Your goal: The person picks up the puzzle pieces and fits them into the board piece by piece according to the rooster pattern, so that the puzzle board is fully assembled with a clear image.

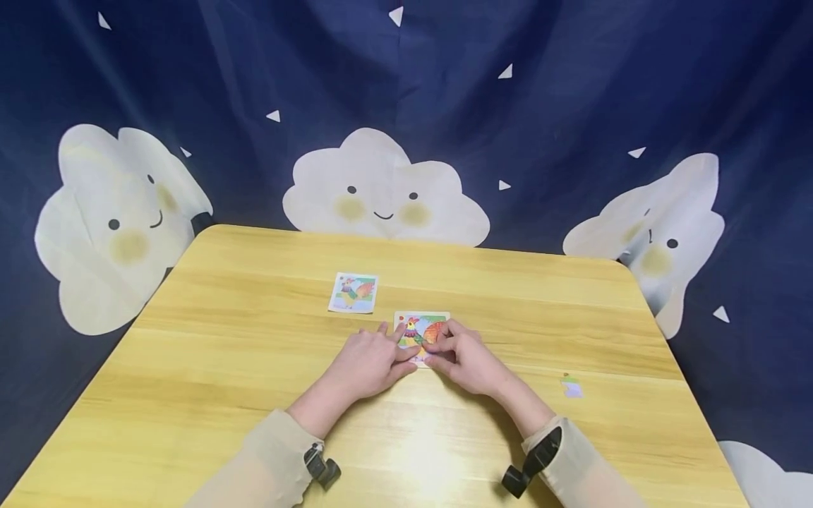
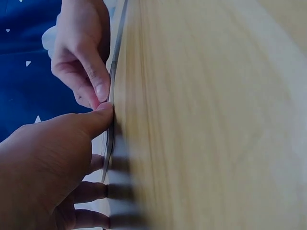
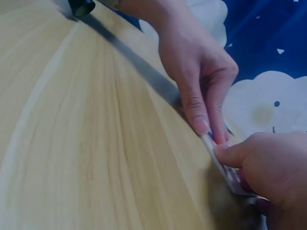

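Observation:
A rooster jigsaw puzzle (image 1: 419, 328) in a pale frame lies flat in front of me, partly covered by both hands. My left hand (image 1: 371, 360) rests on its left side with the fingers spread, and the thumb lies at the near edge. On the right side of the puzzle is my right hand (image 1: 466, 358), fingers bent. Its thumb and index finger pinch at a puzzle piece low in the picture, which the fingertips mostly hide. In the left wrist view the right hand (image 2: 81, 52) meets the left thumb at the puzzle's edge.
A rooster picture card (image 1: 353, 293) lies beyond the puzzle, to the left. One loose puzzle piece (image 1: 571, 386), green and lilac, is on the wooden table (image 1: 254, 381) right of the right hand. A dark blue cloud-print curtain (image 1: 444, 85) hangs behind the table.

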{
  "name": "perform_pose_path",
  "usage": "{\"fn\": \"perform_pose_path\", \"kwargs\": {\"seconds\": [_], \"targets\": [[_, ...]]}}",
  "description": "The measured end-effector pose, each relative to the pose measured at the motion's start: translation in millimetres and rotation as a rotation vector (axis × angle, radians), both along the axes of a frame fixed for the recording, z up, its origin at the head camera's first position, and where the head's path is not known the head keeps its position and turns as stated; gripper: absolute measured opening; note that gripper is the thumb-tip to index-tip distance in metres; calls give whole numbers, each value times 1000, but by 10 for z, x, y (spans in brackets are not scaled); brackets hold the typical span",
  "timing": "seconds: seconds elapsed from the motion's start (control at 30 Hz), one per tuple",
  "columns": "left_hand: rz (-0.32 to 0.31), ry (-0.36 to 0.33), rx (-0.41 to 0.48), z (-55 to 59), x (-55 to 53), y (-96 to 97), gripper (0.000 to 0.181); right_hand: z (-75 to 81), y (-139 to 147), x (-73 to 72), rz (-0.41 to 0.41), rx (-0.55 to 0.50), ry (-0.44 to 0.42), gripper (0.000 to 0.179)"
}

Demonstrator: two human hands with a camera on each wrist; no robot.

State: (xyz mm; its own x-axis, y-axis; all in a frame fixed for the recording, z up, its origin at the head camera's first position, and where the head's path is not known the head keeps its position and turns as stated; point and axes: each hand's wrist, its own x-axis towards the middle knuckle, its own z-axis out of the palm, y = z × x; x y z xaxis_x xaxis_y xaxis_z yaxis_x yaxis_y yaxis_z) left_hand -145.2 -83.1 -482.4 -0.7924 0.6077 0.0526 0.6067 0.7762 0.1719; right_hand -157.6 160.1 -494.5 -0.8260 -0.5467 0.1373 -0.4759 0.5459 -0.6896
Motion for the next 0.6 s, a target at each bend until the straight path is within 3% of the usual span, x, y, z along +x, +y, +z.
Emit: {"fn": "perform_pose_path", "kwargs": {"seconds": [0.13,0.6], "targets": [[-4,-6,16,-16,10,-20,40,-14,12,43,15,5,45,30],[-15,55,2,-31,25,-10,39,-61,-74,78,-105,-36,17,20]]}}
